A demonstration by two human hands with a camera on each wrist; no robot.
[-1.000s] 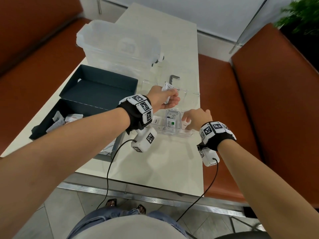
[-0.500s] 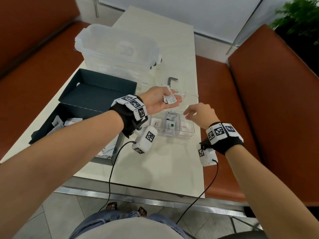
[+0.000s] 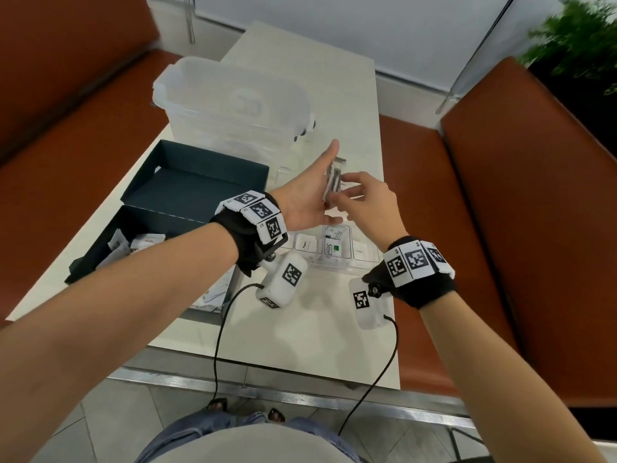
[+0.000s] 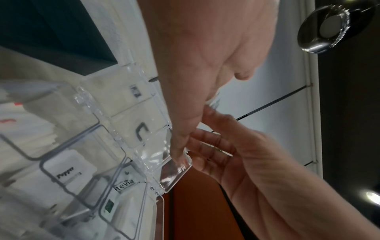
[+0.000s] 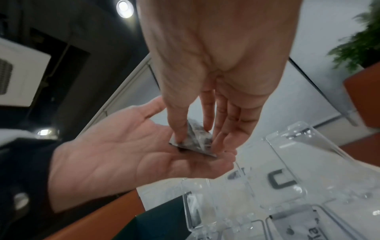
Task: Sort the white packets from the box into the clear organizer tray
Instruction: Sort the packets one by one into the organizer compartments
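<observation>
Pale tabletop [image 3: 310,332] runs from 6 toward 12 o'clock in the head view, with rust-orange bench seats along both long sides. Left hand [image 3: 309,198] is held palm-up over the table, fingers straight and spread, thumb aimed at about 1 o'clock. On its fingers lies a small stack of white packets [image 3: 334,183], long axis roughly 12 to 6 o'clock in the head view, tilted up off the palm; print is too blurred to read. Right hand [image 3: 367,203] comes in from 4 o'clock; in the right wrist view its thumb and fingertips [image 5: 179,129] pinch the stack [image 5: 195,139] from above, thumb on one face, index on the other. Both hands hang above the clear organizer tray [image 3: 347,269], which sits near the table's right edge, just beside the bench; its hinged lid [image 4: 174,170] lies open on the far side. Filled compartments show packets [image 4: 68,168] lying flat, one marked "Pepper", another "Stevia". Dark box [image 3: 187,222] at 9 o'clock of the tray, its lid [image 3: 197,182] set just behind it; loose white packets [image 3: 147,243] in the box's near-left corner. Large clear plastic tub [image 3: 230,108] stands at 11 o'clock. Bare tabletop lies near the person, at 6 o'clock of the tray.
</observation>
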